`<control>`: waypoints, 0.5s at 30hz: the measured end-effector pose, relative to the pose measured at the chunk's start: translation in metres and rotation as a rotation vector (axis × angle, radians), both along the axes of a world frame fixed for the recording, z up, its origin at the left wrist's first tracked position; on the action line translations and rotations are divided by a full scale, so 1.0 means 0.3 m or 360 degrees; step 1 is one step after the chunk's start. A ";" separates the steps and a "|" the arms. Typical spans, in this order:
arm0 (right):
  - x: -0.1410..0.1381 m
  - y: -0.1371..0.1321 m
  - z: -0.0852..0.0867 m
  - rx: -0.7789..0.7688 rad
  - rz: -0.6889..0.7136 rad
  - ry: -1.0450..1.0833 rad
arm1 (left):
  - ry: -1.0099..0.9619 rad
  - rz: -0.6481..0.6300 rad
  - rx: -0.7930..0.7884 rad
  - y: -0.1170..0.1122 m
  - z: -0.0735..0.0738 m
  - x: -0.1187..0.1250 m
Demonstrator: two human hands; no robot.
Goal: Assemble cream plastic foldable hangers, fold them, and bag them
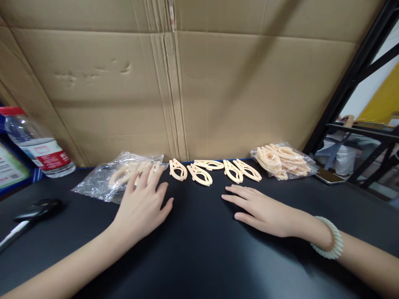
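Cardboard panel (pixel 233 104), black table (pixel 199 253) before it: five loose hangers (pixel 208 182) along its foot, four with long axes slanting outward, narrow ends toward it, one parallel. Left hand (pixel 140 207), fingers spread, across a bag (pixel 99 182) near the panel; right hand (pixel 263 211), fingers parted, empty, farther out.

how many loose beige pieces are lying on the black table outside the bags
5: a leftmost piece; a second piece to its right, nearer the camera; a sideways piece behind that; a fourth piece and rightmost piece side by side. The left hand may hide others.
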State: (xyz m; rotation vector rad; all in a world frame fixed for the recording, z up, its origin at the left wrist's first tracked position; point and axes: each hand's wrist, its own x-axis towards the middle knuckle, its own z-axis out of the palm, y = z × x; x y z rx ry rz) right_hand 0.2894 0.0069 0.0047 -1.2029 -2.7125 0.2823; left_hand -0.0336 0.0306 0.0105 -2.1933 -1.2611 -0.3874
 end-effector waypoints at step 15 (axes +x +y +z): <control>0.005 0.004 0.001 0.0050 0.0048 -0.0043 | 0.0015 -0.0787 -0.0550 -0.171 0.004 0.109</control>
